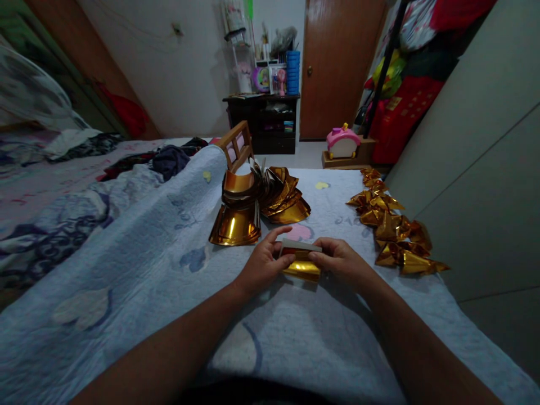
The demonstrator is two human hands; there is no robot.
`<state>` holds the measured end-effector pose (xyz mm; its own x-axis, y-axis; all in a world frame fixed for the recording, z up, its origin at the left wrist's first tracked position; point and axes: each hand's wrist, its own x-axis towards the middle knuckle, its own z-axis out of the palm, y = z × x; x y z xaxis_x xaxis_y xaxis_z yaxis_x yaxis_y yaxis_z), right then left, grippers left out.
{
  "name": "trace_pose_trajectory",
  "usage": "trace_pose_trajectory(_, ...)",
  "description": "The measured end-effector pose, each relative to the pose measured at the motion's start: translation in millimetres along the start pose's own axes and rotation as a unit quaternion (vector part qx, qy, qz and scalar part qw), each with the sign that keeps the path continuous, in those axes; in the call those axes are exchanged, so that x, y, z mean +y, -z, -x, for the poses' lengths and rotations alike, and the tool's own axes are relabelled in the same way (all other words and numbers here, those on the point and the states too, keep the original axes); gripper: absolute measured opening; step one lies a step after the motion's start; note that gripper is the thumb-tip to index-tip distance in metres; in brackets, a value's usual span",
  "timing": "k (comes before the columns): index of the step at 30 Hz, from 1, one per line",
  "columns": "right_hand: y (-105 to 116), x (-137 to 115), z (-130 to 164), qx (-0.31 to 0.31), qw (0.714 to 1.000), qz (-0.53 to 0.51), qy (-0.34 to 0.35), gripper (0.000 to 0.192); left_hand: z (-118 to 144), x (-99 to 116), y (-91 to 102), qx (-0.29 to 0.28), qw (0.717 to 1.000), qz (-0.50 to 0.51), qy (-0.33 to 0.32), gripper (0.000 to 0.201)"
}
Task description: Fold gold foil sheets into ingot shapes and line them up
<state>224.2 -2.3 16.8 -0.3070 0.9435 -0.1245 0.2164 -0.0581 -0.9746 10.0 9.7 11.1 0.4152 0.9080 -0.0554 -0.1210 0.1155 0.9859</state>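
Between my two hands is a sheet of shiny gold foil paper (302, 270), bent over so that a pale edge shows along its top. My left hand (272, 256) grips its left side, thumb in front and index finger stretched above it. On the right side my right hand (335, 257) pinches the same sheet between thumb and fingers. Just beyond my left hand lie fanned stacks of gold foil paper (236, 224), curved and overlapping. A row of folded gold foil pieces (392, 228) with pointed ends runs along the right.
A light blue quilted cover (169, 292) with heart patterns spreads under everything. Rumpled clothes (169, 160) lie at the left, near a white fan (31, 90). A wooden frame (237, 143), dark cabinet (261, 126) and pink toy (342, 142) stand farther back. A pale panel (476, 185) rises at right.
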Motion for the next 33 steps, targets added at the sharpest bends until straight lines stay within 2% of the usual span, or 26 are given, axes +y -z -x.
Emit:
trace_pose_trajectory(5,-2,-3,1,0.012,1.0,-0.007,-0.015,0.033,-2,1,-0.5,-0.003,0.999,0.051,0.017,0.036)
trace_pose_trajectory(7,-1,-5,1,0.015,1.0,-0.005,-0.011,0.036,-3,2,-0.5,0.003,0.998,0.056,0.009,0.031)
trace_pose_trajectory(17,0,-3,2,-0.004,1.0,0.01,0.004,0.038,-3,6,1.2,0.073,0.997,0.018,-0.011,0.028)
trace_pose_trajectory(33,0,-6,4,-0.026,1.0,0.007,-0.01,0.035,1,11,-1.0,0.076,0.997,-0.011,0.0,0.03)
